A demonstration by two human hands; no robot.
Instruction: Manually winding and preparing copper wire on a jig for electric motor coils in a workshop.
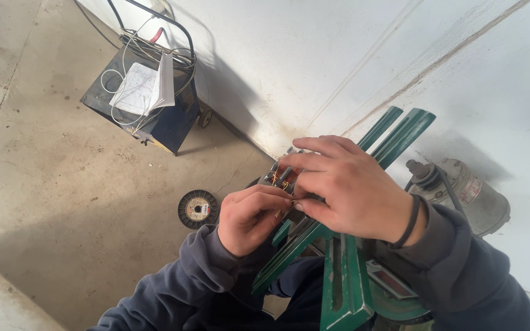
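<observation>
Both my hands at the copper winding

My left hand (pixel 249 217) pinches copper wire (pixel 278 213); my right hand (pixel 345 184) grips the coil part (pixel 280 175) atop the green frame (pixel 338 282).

both hands meet over a small wound part with copper wire (pixel 282 176) on a green metal frame (pixel 345 270): the left hand (pixel 251 217) pinches the wire from seven o'clock of the part, and the right hand (pixel 345 187), a black band at its wrist, covers it from three o'clock with fingers spread. at nine o'clock of the left hand a wire spool (pixel 198 209) lies flat on the concrete floor (pixel 62 171). at eleven o'clock stands a dark wheeled box (pixel 167 119) with papers and cables on top, and at three o'clock a grey motor (pixel 470 193) sits by the white wall (pixel 314 55).
</observation>
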